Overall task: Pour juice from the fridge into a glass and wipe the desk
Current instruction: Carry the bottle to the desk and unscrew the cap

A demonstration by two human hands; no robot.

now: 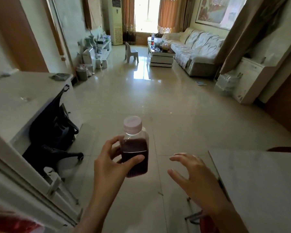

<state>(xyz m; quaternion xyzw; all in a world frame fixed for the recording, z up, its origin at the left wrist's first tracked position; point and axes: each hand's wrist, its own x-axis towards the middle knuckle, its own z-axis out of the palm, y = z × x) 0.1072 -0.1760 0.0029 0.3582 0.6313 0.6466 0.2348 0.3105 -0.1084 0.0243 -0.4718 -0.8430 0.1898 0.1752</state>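
Observation:
My left hand grips a small clear bottle of dark red juice with a pale pink cap, held upright over the tiled floor. The bottle is a little over half full. My right hand hovers to the right of the bottle, fingers spread and curled, holding nothing. A white desk stands at the left, with a small clear glass on its top. The open fridge door edges the lower left.
A black office chair is tucked under the desk. A pale marble table fills the lower right. Farther off are a small plastic chair, a coffee table, a sofa and a water-bottle pack.

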